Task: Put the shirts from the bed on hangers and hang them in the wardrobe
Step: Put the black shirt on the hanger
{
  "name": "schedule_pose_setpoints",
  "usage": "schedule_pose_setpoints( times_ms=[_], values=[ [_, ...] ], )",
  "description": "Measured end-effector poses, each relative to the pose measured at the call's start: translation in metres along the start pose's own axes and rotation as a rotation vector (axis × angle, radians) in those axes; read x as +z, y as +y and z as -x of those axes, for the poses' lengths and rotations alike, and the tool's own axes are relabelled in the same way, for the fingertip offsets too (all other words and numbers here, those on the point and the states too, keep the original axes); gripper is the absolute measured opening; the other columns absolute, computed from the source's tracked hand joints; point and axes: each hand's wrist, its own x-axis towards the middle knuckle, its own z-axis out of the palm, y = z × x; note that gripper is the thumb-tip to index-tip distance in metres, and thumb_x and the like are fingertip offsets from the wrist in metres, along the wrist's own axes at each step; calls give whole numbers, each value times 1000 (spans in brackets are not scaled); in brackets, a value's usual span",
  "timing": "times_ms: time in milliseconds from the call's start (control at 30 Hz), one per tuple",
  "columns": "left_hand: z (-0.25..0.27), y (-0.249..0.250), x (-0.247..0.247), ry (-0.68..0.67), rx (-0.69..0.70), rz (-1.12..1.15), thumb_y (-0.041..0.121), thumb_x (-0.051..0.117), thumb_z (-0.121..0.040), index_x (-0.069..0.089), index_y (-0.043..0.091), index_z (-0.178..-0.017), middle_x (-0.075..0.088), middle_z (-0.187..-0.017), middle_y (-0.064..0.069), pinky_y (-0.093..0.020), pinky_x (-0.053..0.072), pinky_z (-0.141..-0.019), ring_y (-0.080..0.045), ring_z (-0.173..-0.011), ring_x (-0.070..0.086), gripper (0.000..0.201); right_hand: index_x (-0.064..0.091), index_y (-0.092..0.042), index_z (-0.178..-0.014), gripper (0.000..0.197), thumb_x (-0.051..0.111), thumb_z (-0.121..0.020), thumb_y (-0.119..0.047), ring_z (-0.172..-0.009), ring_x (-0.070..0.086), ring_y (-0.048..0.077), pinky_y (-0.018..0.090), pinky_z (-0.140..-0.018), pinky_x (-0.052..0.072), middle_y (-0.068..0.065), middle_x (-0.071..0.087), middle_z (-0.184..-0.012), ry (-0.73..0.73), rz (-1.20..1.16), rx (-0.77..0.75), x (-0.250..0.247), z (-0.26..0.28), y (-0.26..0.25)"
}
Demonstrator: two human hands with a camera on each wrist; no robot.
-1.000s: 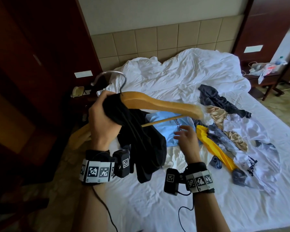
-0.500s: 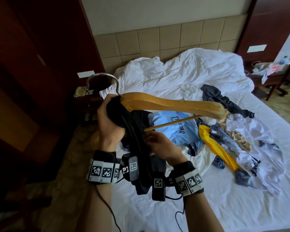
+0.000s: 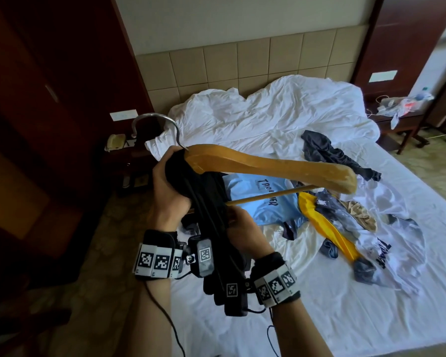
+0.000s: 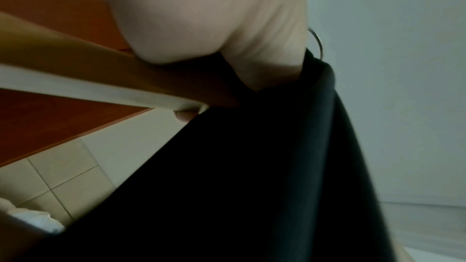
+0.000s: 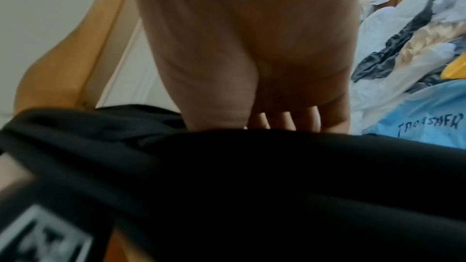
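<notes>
The left hand (image 3: 168, 188) is clutching the bunched black shirt (image 3: 206, 202) against the neck of the wooden hanger (image 3: 263, 166), its arm jutting out to the right; just below, the right hand (image 3: 245, 231) is curling its fingers into the hanging black cloth; beyond both hands, the blue shirt (image 3: 263, 202) is lying on the bed (image 3: 319, 318).

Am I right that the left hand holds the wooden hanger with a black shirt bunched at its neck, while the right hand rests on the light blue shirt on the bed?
Not quite. The left hand does hold the wooden hanger and black shirt, but the head view shows the right hand gripping the black shirt, not resting on the light blue shirt.
</notes>
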Motion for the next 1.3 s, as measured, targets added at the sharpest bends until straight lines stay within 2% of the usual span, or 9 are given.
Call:
schedule_pose_setpoints(
  times_ms=[133, 233, 433, 500, 600, 800, 900, 1133, 1300],
  values=[
    [-5, -1, -8, 35, 15, -43, -18, 57, -93, 59, -1, -95, 57, -74, 6, -5, 43, -70, 12, -67, 55, 18, 65, -7, -93, 19, 65, -87, 11, -69, 63, 17, 33, -68, 55, 17, 69, -88, 48, -211, 155, -38, -2, 7],
    [-8, -11, -22, 41, -45, 13, -17, 56, -94, 61, -7, -95, 55, -75, -6, -9, 44, -70, 5, -66, 53, 11, 69, -5, -101, 10, 67, -97, 5, -78, 69, 21, 29, -74, 57, 12, 71, -92, 62, -417, 172, -70, 3, 11],
    [-7, -25, -30, -28, -165, -23, -18, 52, -96, 55, 10, -82, 58, -71, 5, -8, 44, -70, 8, -65, 53, 32, 70, -17, -89, 22, 58, -99, -1, -74, 66, 13, 24, -65, 51, -3, 70, -78, 158, -819, 220, -95, 2, 18],
    [-5, -29, -30, -34, -206, -42, -16, 46, -100, 52, 16, -79, 60, -66, 18, -9, 44, -70, 11, -63, 54, 39, 72, -19, -91, 6, 73, -86, -17, -67, 70, 9, 21, -58, 55, -6, 73, -74, 176, -1000, 262, -108, 3, 17],
    [-2, -30, -28, -30, -279, -17, -17, 44, -100, 53, 15, -82, 60, -66, 19, -11, 44, -69, 12, -62, 56, 38, 81, -24, -69, 58, 102, -24, -55, -71, 70, 9, 29, -74, 58, -8, 73, -72, 184, -1047, 244, -128, 2, 29],
    [3, -35, -23, -106, -346, -19, -16, 47, -99, 47, 17, -75, 57, -62, 17, -8, 42, -68, 12, -60, 52, 41, 73, -20, -91, 8, 65, -91, -23, -91, 70, 18, 33, -90, 54, 0, 68, -99, 171, -1344, 124, -133, 12, 31],
    [3, -18, -8, -91, -372, -81, -18, 33, -104, 43, 21, -79, 56, -45, 20, -4, 43, -58, 19, -50, 54, 47, 60, -23, -90, 13, 61, -92, -10, -80, 71, 18, 31, -73, 60, 2, 70, -92, 234, -1250, 46, -131, 8, 30],
    [-1, -60, -23, -15, -315, -204, -8, 61, -96, 61, -8, -91, 60, -75, 3, -3, 42, -65, 12, -65, 57, 5, 62, -9, -90, 14, 72, -96, -1, -75, 60, 9, 26, -72, 45, -1, 65, -79, 664, -373, -139, -125, 0, 47],
    [3, -70, -19, 9, -250, -385, 21, 73, -81, 64, 26, -88, 69, -82, 11, -25, 50, -71, 1, -79, 64, 13, 66, -18, -99, 13, 78, -94, -18, -53, 47, 5, 20, -55, 35, -5, 52, -62, 641, 74, -97, -119, -8, 46]
  ],
)
